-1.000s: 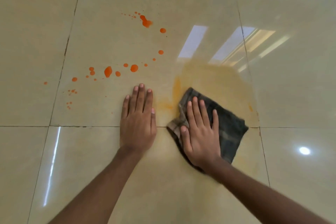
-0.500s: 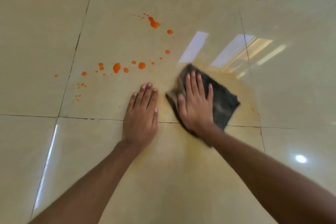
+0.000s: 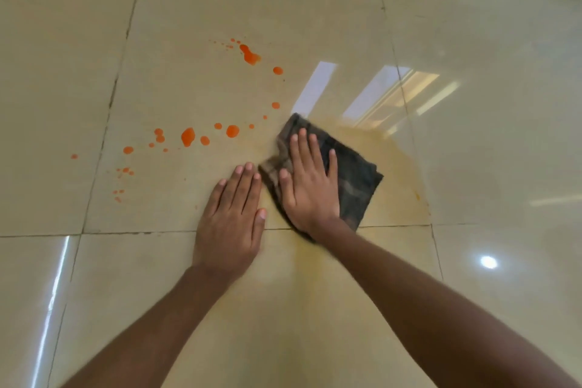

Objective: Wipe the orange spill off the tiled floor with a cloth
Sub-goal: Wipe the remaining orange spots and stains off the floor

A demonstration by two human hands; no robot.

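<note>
Cloth pulled back slightly under flat right hand; left hand flat beside.

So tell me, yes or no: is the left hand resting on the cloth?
No. The left hand lies flat on the bare tiled floor beside the cloth; only the right hand presses it.

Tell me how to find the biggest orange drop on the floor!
Start at the left hand pressed flat on the tiled floor. Look beyond its fingertips to the row of orange drops running sideways. The biggest drop is the tall oval near the middle of that row, bigger than the round drop to its right.
</note>
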